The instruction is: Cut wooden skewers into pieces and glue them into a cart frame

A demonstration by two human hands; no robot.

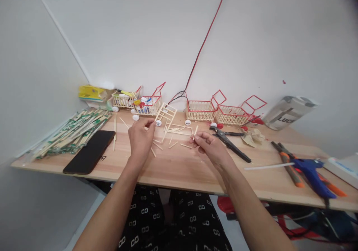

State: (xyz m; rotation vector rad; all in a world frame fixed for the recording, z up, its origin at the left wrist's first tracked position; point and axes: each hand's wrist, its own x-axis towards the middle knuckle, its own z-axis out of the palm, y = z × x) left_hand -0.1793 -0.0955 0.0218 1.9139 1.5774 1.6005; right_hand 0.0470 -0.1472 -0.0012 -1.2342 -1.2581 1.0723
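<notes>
My left hand is closed in a pinch at the lower left corner of a small ladder-like frame of wooden sticks, tilted up off the table. Between the thumb and fingers of my right hand stands a short wooden stick. A flat rectangular stick frame lies between the hands, with short cut sticks scattered in front of it. Beyond the hands stand several mini shopping carts of sticks with red-edged rims, among them a cart with red trim and white round wheels.
At left are a heap of paper-wrapped chopsticks and a black phone. To the right lie black-handled cutters, orange-handled pliers, a blue glue gun with a white glue stick and a clear bag. A red-black cable runs down the wall.
</notes>
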